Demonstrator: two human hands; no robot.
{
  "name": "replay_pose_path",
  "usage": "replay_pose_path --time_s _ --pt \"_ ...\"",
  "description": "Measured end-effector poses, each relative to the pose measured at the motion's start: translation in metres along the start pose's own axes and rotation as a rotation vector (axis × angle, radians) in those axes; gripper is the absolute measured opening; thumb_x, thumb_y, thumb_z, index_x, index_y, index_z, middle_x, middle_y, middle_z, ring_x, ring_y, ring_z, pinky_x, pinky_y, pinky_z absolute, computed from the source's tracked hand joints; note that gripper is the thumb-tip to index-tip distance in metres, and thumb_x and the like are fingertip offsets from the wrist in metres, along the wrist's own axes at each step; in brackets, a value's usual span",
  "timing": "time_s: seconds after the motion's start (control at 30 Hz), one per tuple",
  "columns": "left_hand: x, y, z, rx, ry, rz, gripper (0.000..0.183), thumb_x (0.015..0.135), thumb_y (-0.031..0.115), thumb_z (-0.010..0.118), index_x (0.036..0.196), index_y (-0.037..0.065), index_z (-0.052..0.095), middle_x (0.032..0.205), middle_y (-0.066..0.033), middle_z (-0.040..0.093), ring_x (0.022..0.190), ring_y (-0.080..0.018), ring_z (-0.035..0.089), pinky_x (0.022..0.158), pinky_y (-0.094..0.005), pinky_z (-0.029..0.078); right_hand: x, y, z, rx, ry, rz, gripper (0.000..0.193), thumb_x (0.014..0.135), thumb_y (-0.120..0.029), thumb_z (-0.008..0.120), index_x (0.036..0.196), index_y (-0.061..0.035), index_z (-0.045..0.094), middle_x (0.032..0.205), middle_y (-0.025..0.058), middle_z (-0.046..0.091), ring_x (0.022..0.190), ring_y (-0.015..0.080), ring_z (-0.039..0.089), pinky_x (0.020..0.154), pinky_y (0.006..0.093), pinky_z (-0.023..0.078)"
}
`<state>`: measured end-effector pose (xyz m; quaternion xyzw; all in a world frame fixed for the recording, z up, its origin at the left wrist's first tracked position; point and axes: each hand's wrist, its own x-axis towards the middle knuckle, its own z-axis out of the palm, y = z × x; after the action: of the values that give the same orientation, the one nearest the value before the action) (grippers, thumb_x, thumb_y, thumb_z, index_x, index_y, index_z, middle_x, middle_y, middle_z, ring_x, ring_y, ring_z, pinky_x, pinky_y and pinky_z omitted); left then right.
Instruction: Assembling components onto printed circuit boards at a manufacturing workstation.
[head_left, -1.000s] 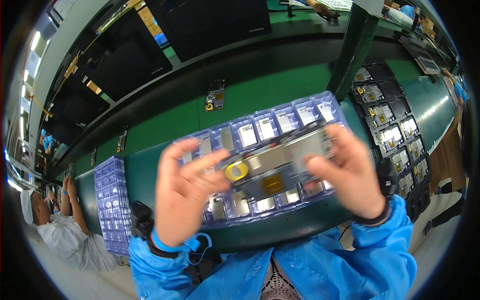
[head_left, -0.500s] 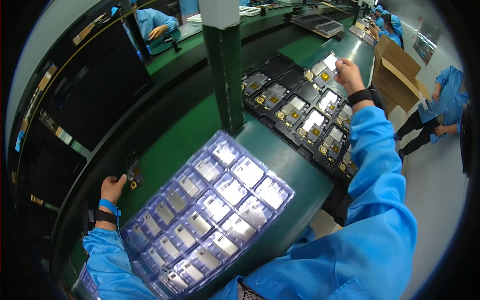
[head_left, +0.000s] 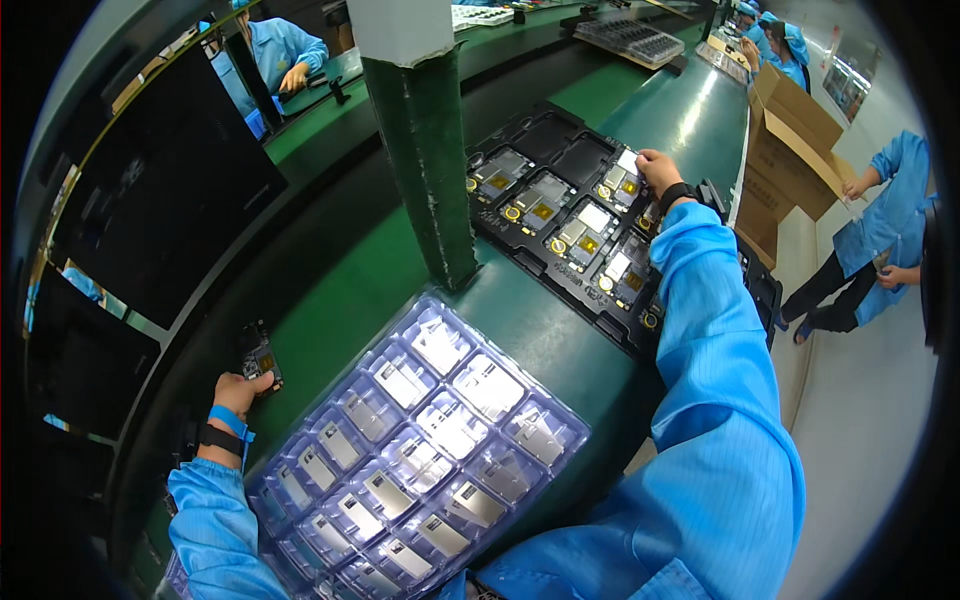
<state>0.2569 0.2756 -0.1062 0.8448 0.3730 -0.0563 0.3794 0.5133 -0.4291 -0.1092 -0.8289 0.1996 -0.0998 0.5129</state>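
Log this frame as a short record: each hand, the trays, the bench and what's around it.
Left hand: thumb over the lower end of a circuit board; grip unclear
Right hand: fingertips at a second circuit board at the black tray
Black tray: several boards, some bare pockets
Clear plastic tray: silvery metal plates
Bench: green top
Nearby: green-and-white post, open cardboard box

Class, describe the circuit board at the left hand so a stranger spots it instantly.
From the green pillar, look down to the clear tray. Left of that tray, the left hand touches the circuit board. Unlike the boards in the black tray, it is outside any tray.
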Motion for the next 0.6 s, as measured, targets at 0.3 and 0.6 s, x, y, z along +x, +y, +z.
replay_pose_path --time_s 0.3,0.6 --pt "-0.019 -0.017 -0.049 -0.566 0.063 0.248 0.026 0.078 0.001 0.058 0.104 0.0 0.051 0.085 -0.01 0.059 0.073 -0.0204 0.061 0.056 -0.033 0.052 -0.054 -0.018 0.023 -0.863 0.366 -0.147 0.034 0.074 -0.041 0.063 0.106 -0.0292 0.063 0.115 0.0122 0.051 0.102 0.032 0.044 0.089 0.0437 0.034" --pt "-0.172 -0.012 -0.15 -0.891 0.165 0.392 0.019 0.089 0.011 0.049 0.106 0.004 0.047 0.101 -0.0059 0.055 0.089 -0.0141 0.056 0.076 -0.0328 0.052 -0.067 -0.012 0.034 -0.902 -0.017 -0.618 0.048 0.083 -0.044 0.048 0.123 -0.0186 0.046 0.122 0.0149 0.047 0.113 0.0375 0.04 0.097 0.0449 0.031"
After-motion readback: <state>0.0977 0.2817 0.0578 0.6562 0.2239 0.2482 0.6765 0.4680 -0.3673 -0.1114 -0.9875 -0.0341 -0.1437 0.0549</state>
